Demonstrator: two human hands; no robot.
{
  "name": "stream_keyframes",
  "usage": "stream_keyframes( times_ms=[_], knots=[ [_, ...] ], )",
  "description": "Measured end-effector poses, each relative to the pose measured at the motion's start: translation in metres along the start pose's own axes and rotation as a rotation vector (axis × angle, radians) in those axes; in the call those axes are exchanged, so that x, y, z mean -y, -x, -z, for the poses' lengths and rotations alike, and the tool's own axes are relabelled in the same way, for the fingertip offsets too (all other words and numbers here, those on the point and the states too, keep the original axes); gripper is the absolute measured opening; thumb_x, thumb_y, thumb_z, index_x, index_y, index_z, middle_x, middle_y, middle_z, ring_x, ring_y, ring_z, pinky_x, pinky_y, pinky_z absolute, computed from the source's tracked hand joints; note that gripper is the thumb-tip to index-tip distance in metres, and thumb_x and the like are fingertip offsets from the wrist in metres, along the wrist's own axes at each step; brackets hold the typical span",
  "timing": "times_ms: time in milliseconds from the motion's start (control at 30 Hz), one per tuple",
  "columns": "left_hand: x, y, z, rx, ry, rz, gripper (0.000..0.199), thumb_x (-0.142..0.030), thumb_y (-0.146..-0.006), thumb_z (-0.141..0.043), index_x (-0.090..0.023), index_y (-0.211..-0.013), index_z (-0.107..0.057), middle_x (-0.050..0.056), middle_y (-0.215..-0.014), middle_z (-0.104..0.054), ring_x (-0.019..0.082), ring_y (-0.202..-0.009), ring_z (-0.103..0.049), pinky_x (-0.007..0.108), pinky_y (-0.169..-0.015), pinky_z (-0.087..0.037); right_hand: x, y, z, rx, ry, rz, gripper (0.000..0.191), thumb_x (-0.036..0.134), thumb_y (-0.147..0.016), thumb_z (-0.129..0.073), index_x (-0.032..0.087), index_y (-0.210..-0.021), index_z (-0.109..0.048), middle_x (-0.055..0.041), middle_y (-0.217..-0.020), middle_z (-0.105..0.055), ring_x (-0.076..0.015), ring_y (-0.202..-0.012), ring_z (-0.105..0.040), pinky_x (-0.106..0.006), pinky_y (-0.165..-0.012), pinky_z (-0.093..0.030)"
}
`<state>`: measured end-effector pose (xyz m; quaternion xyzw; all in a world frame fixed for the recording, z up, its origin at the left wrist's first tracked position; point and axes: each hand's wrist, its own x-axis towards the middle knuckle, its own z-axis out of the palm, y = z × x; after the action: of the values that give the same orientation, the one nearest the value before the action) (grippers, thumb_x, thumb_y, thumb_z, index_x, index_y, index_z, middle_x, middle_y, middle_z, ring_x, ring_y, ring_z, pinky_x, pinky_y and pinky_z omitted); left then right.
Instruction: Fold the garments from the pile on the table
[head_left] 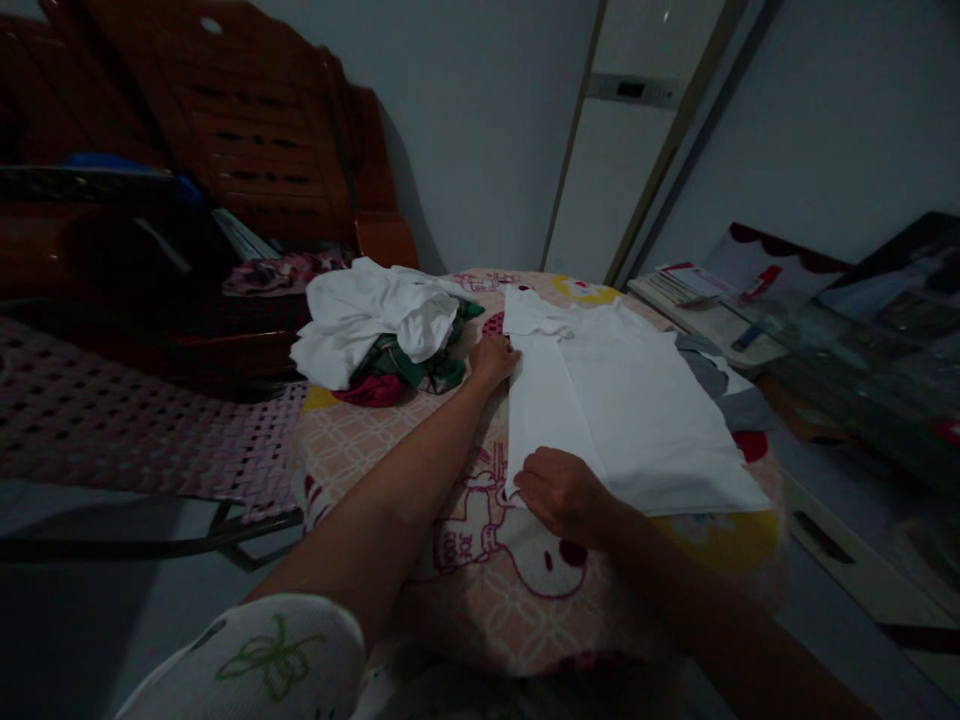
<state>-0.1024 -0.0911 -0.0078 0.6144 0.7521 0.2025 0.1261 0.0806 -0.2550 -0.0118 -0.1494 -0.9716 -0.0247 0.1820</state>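
A white shirt (645, 410) lies spread on the patterned cloth of a round table (360, 450). A strip along its left side is folded inward, with a sleeve bunched near the top. My left hand (493, 362) grips the left edge of the shirt near the sleeve, fingers closed. Down at the near left corner, my right hand (559, 487) pinches the hem. Just left of my left hand sits a heap of white clothes (375, 310) on top of a green garment (394, 362) and a dark red one (371, 389).
Grey folded clothing (709, 375) lies at the table's right edge, partly behind the shirt. A wooden chair (262, 130) and a woven pink seat (217, 430) stand to the left. Glass shelving (847, 310) and a low cabinet with papers (690, 285) are on the right.
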Motion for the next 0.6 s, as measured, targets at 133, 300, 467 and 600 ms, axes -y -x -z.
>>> stream_keyframes(
  times_ms=[133, 300, 467, 600],
  knots=[
    [0.005, -0.004, 0.002, 0.007, 0.088, 0.026, 0.024, -0.034, -0.087, -0.059, -0.02, -0.098, -0.075, 0.008, -0.105, -0.075, 0.021, -0.099, -0.068, 0.026, -0.081, -0.05, 0.009, -0.008, -0.002, -0.068, 0.061, 0.011, 0.024, 0.007, -0.094, -0.043, 0.017, -0.078, -0.057, -0.0057, -0.074, -0.054, -0.0192, -0.072, -0.045, -0.032, -0.067, -0.035],
    [0.005, -0.006, 0.002, 0.007, 0.071, 0.021, 0.026, -0.036, -0.088, -0.058, -0.018, -0.099, -0.075, 0.011, -0.104, -0.074, 0.023, -0.102, -0.068, 0.028, -0.085, -0.051, 0.015, -0.01, -0.01, -0.024, 0.117, 0.026, 0.022, 0.005, -0.091, -0.046, 0.017, -0.077, -0.058, -0.0057, -0.074, -0.055, -0.0194, -0.072, -0.046, -0.032, -0.065, -0.036],
    [-0.005, 0.0, 0.003, 0.031, -0.019, 0.044, 0.029, -0.03, -0.088, -0.058, -0.012, -0.108, -0.07, 0.018, -0.113, -0.07, 0.027, -0.111, -0.064, 0.032, -0.09, -0.05, 0.015, -0.007, -0.01, -0.002, 0.062, 0.034, 0.021, 0.006, -0.091, -0.046, 0.017, -0.076, -0.058, -0.0057, -0.074, -0.055, -0.0192, -0.072, -0.046, -0.032, -0.066, -0.036],
    [-0.006, 0.007, 0.003, -0.005, -0.037, 0.036, 0.032, -0.022, -0.088, -0.055, -0.014, -0.118, -0.063, 0.017, -0.12, -0.067, 0.027, -0.115, -0.062, 0.033, -0.094, -0.048, 0.015, -0.006, -0.007, 0.019, -0.007, 0.023, 0.019, 0.009, -0.091, -0.048, 0.016, -0.076, -0.058, -0.0057, -0.076, -0.056, -0.0188, -0.072, -0.046, -0.031, -0.066, -0.037]
  ],
)
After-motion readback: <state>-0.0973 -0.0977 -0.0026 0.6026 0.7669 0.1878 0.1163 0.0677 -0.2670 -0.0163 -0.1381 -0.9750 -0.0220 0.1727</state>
